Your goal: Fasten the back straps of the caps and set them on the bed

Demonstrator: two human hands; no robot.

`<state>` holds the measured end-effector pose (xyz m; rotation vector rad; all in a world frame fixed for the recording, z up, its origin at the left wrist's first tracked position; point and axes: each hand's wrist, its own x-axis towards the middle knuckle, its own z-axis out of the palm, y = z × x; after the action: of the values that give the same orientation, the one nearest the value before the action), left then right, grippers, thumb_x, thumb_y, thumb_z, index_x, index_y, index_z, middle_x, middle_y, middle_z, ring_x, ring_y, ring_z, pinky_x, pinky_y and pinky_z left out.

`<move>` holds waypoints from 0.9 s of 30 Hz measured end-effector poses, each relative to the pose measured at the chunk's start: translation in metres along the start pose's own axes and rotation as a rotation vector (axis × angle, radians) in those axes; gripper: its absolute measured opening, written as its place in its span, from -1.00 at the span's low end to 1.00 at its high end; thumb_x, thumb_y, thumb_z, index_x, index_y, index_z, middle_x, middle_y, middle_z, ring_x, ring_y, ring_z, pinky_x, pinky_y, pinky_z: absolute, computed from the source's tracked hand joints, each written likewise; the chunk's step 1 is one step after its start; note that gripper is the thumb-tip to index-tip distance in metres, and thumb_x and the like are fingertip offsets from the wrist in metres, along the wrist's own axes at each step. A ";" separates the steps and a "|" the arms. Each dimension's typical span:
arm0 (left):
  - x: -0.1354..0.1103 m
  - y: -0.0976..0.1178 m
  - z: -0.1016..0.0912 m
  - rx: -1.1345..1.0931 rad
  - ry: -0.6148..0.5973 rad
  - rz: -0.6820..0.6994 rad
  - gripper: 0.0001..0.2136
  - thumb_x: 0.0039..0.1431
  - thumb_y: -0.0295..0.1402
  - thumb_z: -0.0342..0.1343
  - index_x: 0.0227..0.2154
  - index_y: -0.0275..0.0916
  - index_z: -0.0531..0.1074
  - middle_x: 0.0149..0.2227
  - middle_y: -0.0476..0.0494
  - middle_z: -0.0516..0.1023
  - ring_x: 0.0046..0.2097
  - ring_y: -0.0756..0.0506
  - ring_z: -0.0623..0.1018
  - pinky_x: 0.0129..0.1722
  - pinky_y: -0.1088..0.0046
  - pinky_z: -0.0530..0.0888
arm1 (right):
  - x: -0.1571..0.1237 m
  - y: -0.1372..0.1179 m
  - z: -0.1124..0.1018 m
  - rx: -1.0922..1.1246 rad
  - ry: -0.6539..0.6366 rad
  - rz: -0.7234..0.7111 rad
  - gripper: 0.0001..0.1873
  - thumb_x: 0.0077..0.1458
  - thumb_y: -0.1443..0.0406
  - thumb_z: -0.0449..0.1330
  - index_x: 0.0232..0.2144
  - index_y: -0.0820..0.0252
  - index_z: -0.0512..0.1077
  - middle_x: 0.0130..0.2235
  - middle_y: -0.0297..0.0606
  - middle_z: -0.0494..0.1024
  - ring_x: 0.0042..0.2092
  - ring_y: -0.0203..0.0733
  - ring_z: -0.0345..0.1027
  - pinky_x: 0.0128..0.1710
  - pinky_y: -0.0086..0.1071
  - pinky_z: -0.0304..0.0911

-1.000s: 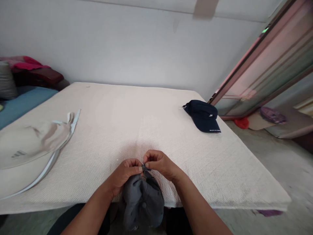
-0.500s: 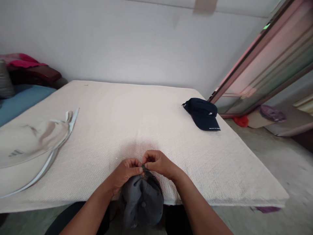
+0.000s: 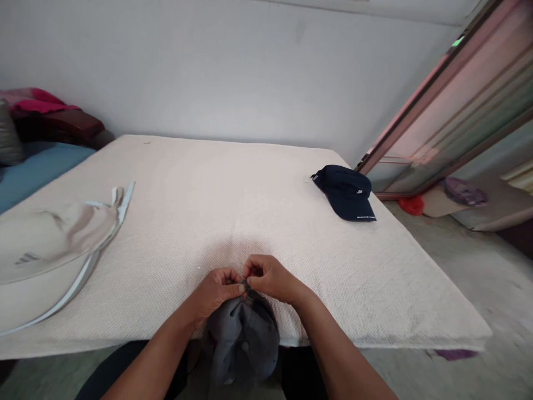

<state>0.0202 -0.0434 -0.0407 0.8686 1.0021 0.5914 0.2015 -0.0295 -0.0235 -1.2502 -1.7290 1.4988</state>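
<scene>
A dark grey cap (image 3: 245, 344) hangs at the table's front edge, its crown towards me and its back strap end up between my fingers. My left hand (image 3: 220, 289) pinches the strap from the left with thumb and forefinger. From the right, my right hand (image 3: 268, 278) pinches the same strap, its fingertips almost touching the left ones. The strap's fastening is too small and covered to make out. On the left of the table lies a cream cap (image 3: 54, 244) with a striped logo. A navy cap (image 3: 345, 191) rests at the right rear.
A cream textured cloth covers the table (image 3: 200, 189), which stands against a pale wall (image 3: 208, 66). A sliding glass door (image 3: 449, 122) is at the right. Beyond the left edge is a blue seat (image 3: 50, 169) with pink fabric (image 3: 41, 100) behind it.
The view has tipped very slightly. Both hands keep their pinch on the grey cap's strap, with hardly any finger movement; the other caps lie as before.
</scene>
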 end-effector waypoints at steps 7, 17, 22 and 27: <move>-0.001 -0.002 0.000 -0.052 -0.016 0.049 -0.76 -0.15 -0.33 0.32 -0.46 -0.28 0.38 -0.50 0.01 0.43 -0.48 0.04 0.39 -0.46 0.53 0.26 | 0.000 0.003 0.000 0.038 -0.034 -0.017 -0.87 -0.15 0.45 0.12 -0.45 0.24 0.41 -0.47 -0.36 0.39 -0.44 -0.38 0.18 -0.49 -0.51 0.07; -0.003 0.001 0.002 -0.033 0.034 0.069 -0.83 -0.16 -0.38 0.31 -0.53 -0.31 0.43 -0.56 0.04 0.40 -0.52 0.08 0.35 -0.49 0.57 0.21 | 0.001 0.002 -0.003 0.194 -0.097 0.025 -0.87 -0.14 0.47 0.14 -0.43 0.26 0.40 -0.47 -0.38 0.38 -0.46 -0.40 0.17 -0.50 -0.51 0.06; -0.004 0.001 0.003 -0.071 0.086 0.013 -0.83 -0.19 -0.38 0.33 -0.52 -0.31 0.47 -0.56 0.02 0.45 -0.53 0.06 0.38 -0.49 0.55 0.25 | 0.001 0.003 0.000 0.173 -0.059 0.033 -0.84 -0.17 0.49 0.13 -0.43 0.26 0.41 -0.47 -0.38 0.38 -0.46 -0.40 0.16 -0.49 -0.51 0.06; -0.005 -0.001 0.006 -0.151 0.119 -0.032 -0.81 -0.21 -0.38 0.35 -0.49 -0.30 0.49 -0.55 -0.01 0.49 -0.53 0.04 0.43 -0.48 0.53 0.31 | 0.001 0.005 0.002 0.169 -0.030 0.045 -0.85 -0.16 0.47 0.13 -0.43 0.25 0.41 -0.49 -0.39 0.37 -0.48 -0.41 0.14 -0.52 -0.52 0.04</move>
<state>0.0234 -0.0496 -0.0381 0.6893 1.0624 0.6879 0.2011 -0.0294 -0.0291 -1.1918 -1.5653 1.6607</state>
